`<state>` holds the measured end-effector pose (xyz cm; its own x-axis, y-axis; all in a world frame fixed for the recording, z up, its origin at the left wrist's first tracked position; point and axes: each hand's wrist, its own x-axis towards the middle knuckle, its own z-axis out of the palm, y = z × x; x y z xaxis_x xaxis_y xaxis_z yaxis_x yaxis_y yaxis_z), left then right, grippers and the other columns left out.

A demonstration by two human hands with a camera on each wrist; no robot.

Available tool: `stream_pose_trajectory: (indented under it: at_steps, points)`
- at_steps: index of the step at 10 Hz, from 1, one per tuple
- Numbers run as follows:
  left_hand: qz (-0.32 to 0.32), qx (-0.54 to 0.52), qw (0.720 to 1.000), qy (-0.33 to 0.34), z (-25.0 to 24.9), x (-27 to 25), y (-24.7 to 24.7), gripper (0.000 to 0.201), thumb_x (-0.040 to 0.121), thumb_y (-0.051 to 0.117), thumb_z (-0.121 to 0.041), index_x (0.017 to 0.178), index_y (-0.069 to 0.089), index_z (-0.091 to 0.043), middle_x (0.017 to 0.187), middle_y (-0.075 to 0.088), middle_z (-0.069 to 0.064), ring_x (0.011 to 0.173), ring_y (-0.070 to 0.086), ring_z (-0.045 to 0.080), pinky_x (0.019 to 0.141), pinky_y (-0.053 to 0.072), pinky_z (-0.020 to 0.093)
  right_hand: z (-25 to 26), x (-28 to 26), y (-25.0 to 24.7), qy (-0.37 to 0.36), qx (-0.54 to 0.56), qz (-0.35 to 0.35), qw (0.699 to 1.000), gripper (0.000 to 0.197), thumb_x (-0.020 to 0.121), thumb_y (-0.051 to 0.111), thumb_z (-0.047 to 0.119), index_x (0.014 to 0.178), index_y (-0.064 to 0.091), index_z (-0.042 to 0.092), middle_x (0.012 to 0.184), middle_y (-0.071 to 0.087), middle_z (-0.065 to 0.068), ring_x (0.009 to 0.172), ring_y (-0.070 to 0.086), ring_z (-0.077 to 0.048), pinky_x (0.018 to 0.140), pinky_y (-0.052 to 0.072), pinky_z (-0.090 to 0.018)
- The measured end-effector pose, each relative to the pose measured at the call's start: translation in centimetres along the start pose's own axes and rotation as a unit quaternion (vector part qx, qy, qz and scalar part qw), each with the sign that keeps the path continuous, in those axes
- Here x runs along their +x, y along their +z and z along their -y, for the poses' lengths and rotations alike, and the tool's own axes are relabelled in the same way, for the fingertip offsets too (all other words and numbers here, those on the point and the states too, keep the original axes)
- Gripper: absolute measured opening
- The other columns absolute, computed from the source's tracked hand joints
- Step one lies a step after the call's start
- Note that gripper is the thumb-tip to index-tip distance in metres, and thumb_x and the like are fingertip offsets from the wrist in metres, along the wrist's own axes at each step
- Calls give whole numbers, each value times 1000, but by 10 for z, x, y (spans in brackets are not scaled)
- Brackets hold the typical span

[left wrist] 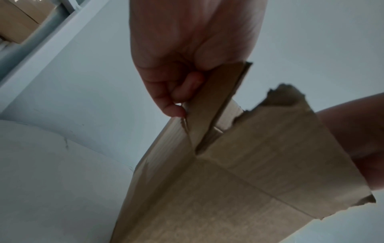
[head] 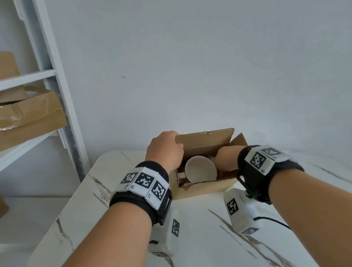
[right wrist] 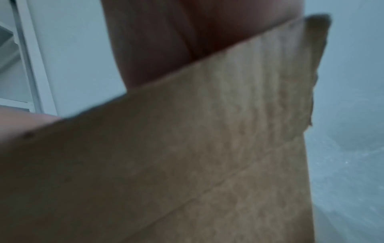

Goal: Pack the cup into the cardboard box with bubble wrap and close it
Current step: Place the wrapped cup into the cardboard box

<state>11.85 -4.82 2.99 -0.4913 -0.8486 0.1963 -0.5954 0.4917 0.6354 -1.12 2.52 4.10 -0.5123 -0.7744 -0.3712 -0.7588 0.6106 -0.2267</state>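
Observation:
An open cardboard box (head: 205, 187) stands on the white marble table (head: 202, 234), close to the wall. Inside it a white cup (head: 200, 169) lies tilted, its mouth facing me. My left hand (head: 168, 148) grips the left corner of the raised far flap (head: 206, 138); in the left wrist view its curled fingers (left wrist: 182, 88) pinch that flap (left wrist: 216, 102). My right hand (head: 225, 157) reaches down into the box at the cup's right, and its fingers are hidden. In the right wrist view a cardboard wall (right wrist: 207, 148) covers the hand (right wrist: 162, 41). I see no bubble wrap clearly.
A white shelf unit (head: 53, 84) stands at the left, holding taped cardboard boxes (head: 11, 124). The wall rises right behind the box. A black cable (head: 277, 221) runs off my right wrist over the table.

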Motion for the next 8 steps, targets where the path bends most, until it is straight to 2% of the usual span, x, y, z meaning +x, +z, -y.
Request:
stream_pose_trajectory:
  at_steps: [1,2,3,4,5,6,7,8]
  points:
    - [11,1,1000,-2,-1,1,-3,29,98,46,-19,123,58,-11,121,62,10,111,57,28,88,44,33,-2,-6,-6,13,152,-10,988,32,92,51,6,123,57,-2,89,61,-9,73,60,-16,60,52,-19]
    - [41,13,999,-9,-1,10,-9,30,98,47,-19,124,57,-8,121,61,11,113,56,29,91,45,34,-7,-1,-13,6,118,-87,989,19,86,55,10,100,64,1,94,68,-11,86,68,-26,78,57,-31]
    - [77,16,997,-11,0,22,-15,16,97,48,-16,96,60,-7,92,61,9,93,60,29,66,46,26,-10,-8,-26,-46,153,-158,974,25,78,52,9,91,71,0,86,75,-14,82,72,-32,78,60,-41]
    - [83,39,996,-4,4,33,-18,16,96,50,-15,91,64,-9,81,56,4,83,54,25,66,42,26,-24,-15,-36,-59,134,-257,955,24,76,51,9,82,74,13,83,74,-6,79,70,-27,72,59,-34]
    - [51,49,998,-4,9,40,-19,25,95,52,-16,113,68,-12,107,67,6,100,60,25,86,46,31,-35,-17,-34,-63,75,-300,949,27,75,51,7,82,71,24,96,66,2,90,63,-20,70,50,-29]
    - [6,19,1000,-17,13,42,-16,24,94,51,-18,110,70,-15,118,68,4,109,61,23,92,46,31,-42,-11,-27,-78,118,-267,953,29,79,49,6,89,74,18,96,70,-2,87,64,-21,74,53,-30]
    - [-27,-18,999,-30,13,42,-10,25,93,50,-26,106,70,-18,115,69,1,106,62,21,87,45,28,-42,-4,-22,-88,172,-276,942,34,82,44,5,95,74,14,90,71,-6,84,67,-25,78,56,-33]
    - [-49,-48,997,-44,13,42,-7,27,92,52,-28,113,66,-19,121,64,0,111,59,21,89,43,27,-40,0,-17,-102,199,-279,934,35,85,42,5,95,73,16,85,67,-3,84,68,-25,77,56,-33]
